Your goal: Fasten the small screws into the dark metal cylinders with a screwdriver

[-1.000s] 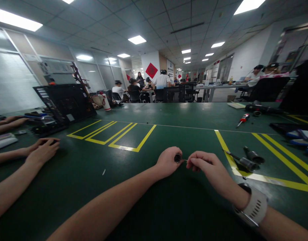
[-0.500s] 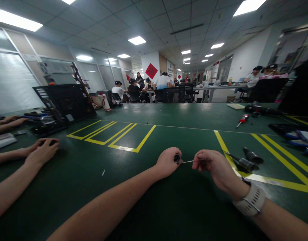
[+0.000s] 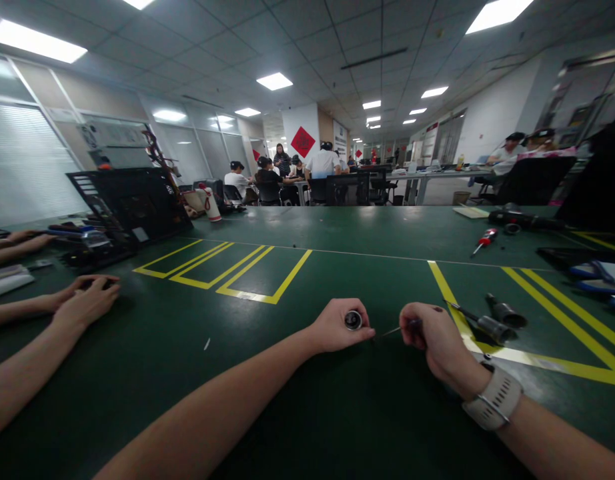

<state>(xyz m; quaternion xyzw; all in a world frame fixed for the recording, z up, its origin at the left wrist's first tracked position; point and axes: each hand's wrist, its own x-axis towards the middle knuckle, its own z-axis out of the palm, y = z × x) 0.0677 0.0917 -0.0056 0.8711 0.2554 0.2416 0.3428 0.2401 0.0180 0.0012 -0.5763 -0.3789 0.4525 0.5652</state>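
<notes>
My left hand is wrapped round a dark cylindrical part, its round metal-rimmed end facing me. Something small and dark shows at that hand's fingertips, too small to make out. To the right, my right hand pinches a thin metal tool whose shaft points left toward my left hand, with a gap between them. Most of the tool's handle is hidden by the fingers. Beyond my right hand, two metal cylindrical parts, one nearer and one farther, lie by the yellow tape.
On the green table lie a red screwdriver, a black tool and blue-handled tools. A black rack and a white bottle stand back left. Another person's hands rest at the left.
My right hand has moved right and slightly down, drawing the tool's tip away from my left hand. My left hand has turned, so the cylinder's end faces me more fully.
</notes>
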